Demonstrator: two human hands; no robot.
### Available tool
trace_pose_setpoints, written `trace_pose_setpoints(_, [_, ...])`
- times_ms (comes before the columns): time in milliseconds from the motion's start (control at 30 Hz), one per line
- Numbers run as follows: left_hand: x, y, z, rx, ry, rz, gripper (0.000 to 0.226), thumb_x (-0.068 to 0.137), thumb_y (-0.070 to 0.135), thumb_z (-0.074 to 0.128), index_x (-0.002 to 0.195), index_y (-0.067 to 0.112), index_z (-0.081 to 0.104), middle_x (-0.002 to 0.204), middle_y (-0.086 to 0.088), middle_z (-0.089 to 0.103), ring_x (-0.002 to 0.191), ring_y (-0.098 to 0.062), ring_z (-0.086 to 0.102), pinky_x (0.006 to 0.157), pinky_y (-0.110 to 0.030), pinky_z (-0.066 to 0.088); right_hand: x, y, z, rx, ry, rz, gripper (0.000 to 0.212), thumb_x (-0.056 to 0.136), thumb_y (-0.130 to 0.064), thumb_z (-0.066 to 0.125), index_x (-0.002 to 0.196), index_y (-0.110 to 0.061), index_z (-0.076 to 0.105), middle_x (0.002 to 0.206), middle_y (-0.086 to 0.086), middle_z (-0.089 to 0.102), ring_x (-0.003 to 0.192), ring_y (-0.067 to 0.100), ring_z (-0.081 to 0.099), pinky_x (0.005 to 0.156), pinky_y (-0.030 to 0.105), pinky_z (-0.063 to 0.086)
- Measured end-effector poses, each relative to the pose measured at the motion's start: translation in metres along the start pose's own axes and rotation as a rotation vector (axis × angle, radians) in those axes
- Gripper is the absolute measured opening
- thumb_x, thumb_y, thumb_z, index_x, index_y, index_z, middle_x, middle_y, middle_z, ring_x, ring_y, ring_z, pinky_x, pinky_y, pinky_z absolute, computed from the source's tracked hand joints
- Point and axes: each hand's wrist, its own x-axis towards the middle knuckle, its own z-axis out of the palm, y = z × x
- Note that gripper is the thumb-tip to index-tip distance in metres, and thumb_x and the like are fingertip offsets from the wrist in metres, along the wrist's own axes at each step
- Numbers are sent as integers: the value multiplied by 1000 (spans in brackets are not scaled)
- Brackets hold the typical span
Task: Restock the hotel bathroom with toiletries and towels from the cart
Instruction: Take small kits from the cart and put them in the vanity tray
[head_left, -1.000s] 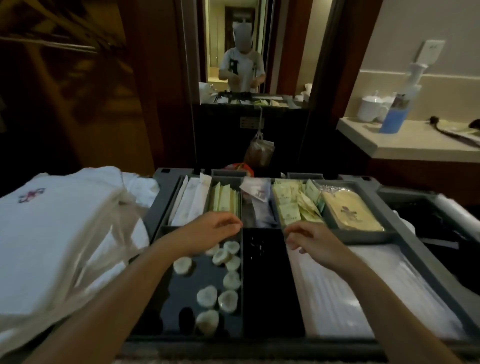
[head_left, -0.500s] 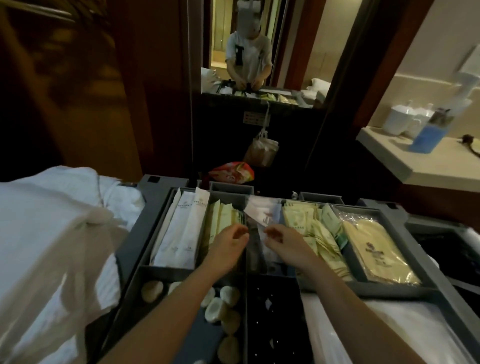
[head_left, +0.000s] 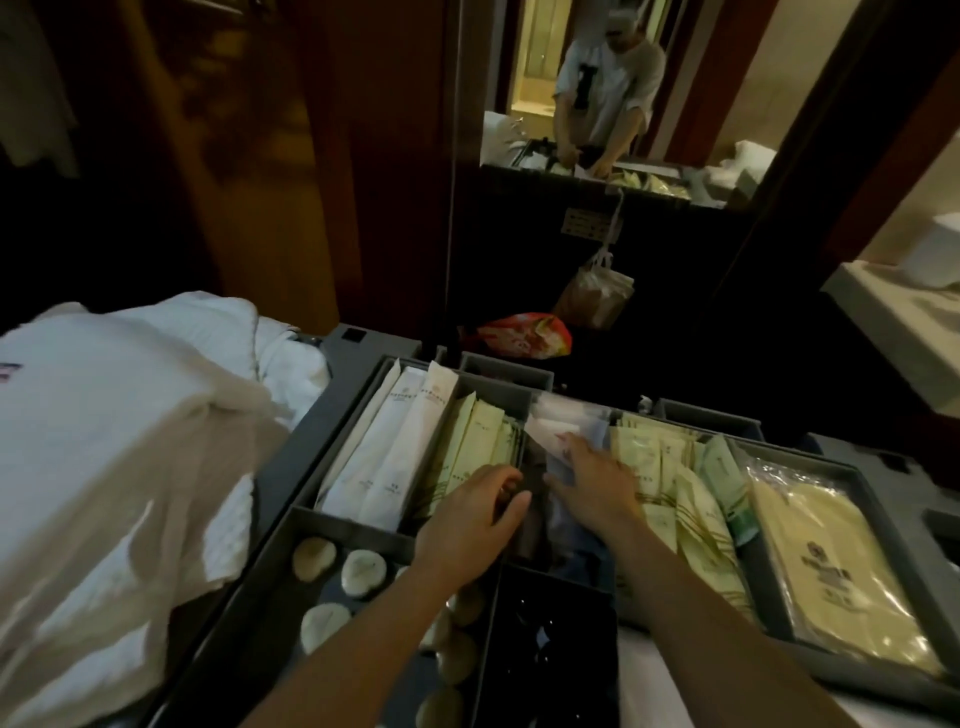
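The grey cart tray (head_left: 306, 452) holds toiletries in compartments: long white packets (head_left: 395, 452), pale green sachets (head_left: 480, 441), clear plastic packets (head_left: 558, 421) in the middle, more green sachets (head_left: 670, 483) and large yellow packets (head_left: 826, 566). My left hand (head_left: 470, 525) hovers at the divider beside the middle compartment, fingers loosely curled, with nothing seen in it. My right hand (head_left: 595, 483) lies with straight fingers on the clear packets. Folded white towels (head_left: 104, 447) sit at the left of the cart.
Round white soaps (head_left: 358, 571) fill the near left compartment, beside a dark compartment (head_left: 556, 644). A red bag (head_left: 519, 335) and a hanging plastic bag (head_left: 597, 293) lie beyond the tray. A mirror (head_left: 597, 104) faces me. A pale counter (head_left: 893, 322) stands at the right.
Both hands moved forward from the soap and near compartments to the middle compartment of clear packets. My view shifted closer and to the left.
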Motion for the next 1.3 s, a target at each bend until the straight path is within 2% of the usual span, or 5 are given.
trace_pose_setpoints(367, [-3, 2, 2, 72, 52, 74, 27, 93, 42, 45, 115, 27, 51, 107, 9, 54, 90, -5, 56, 79, -29, 53, -16, -2, -35, 599, 186, 191, 51, 95, -33, 51, 49, -12, 45, 47, 3, 42, 44, 14, 42, 38, 12, 33])
trace_pose_setpoints(633, [11, 32, 7, -160, 93, 82, 19, 92, 17, 54, 110, 19, 57, 101, 8, 59, 90, -4, 56, 80, -19, 48, -61, 32, -74, 816, 193, 167, 37, 92, -22, 57, 61, -2, 53, 54, 9, 37, 51, 20, 38, 47, 25, 29])
trace_pose_setpoints(1000, [38, 45, 58, -320, -213, -572, 78, 77, 33, 72, 137, 0, 34, 129, -17, 54, 113, -30, 56, 92, -35, 49, -108, 67, -91, 785, 236, 139, 25, 92, -20, 55, 79, 0, 64, 81, 23, 66, 75, 32, 64, 72, 44, 52])
trace_pose_setpoints(1167, [38, 41, 61, -301, -251, -564, 49, 80, 33, 69, 116, 1, 60, 114, -16, 64, 101, -29, 61, 85, -35, 51, -117, 72, -91, 782, 230, 159, 21, 93, -18, 54, 80, -6, 63, 80, 22, 65, 65, 23, 61, 55, 17, 45])
trace_pose_setpoints(1300, [38, 44, 61, -181, -286, -510, 49, 84, 41, 61, 113, 2, 63, 113, -18, 65, 101, -31, 62, 85, -33, 49, -120, 68, -92, 774, 221, 155, 37, 92, -26, 55, 84, 10, 62, 85, 34, 62, 73, 41, 62, 63, 37, 51])
